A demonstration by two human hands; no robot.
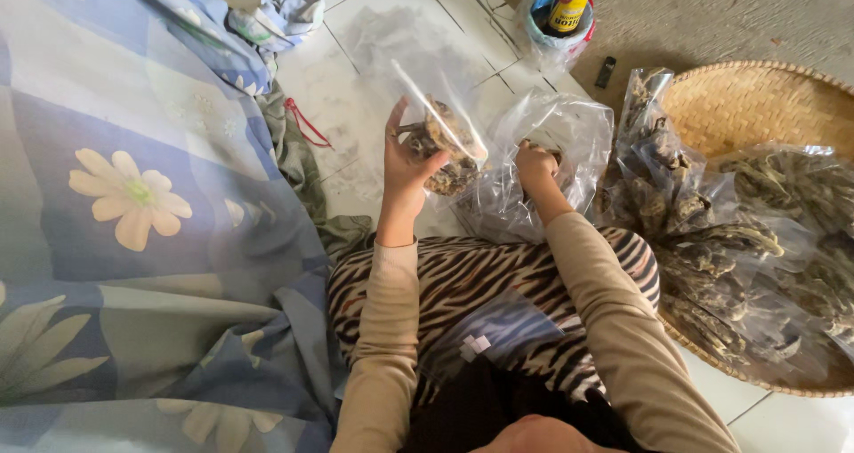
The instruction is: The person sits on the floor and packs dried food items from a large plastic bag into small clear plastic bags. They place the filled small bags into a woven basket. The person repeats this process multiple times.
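Head view, looking down at your lap and a white tiled floor [374, 26]. Your left hand [405, 164] is raised, fingers curled around a small clear plastic bag [445, 137] part-filled with dark dried pieces; thumb on the near side, fingertips on the far side, bag top standing open above the hand. The small bag sits just left of a larger clear bag [569, 133] that rests on the floor in front of your knees. Your right hand [535, 164] is down inside the mouth of that larger bag, fingers bunched together; you cannot tell from here whether it grips any pieces, the plastic blurs it. The 2 hands are near each other, not touching.

Both sleeves are beige, and a zebra-striped cloth [480, 280] covers your lap, with a flat piece of clear plastic [498, 333] lying on it.

To your right a round woven bamboo tray [747, 102] holds several filled clear packets [703, 240] of the same dark dried stuff, stacked against its near rim. To your left a blue floral sheet [133, 195] takes up much of the frame, a red cord [302, 124] lying just beside its edge. At the top, a small round tub [540, 8] wrapped in plastic holds a yellow can [569, 0] standing upright; a small dark object [605, 71] lies on the floor near it. A crumpled cloth [289, 8] sits top centre-left.
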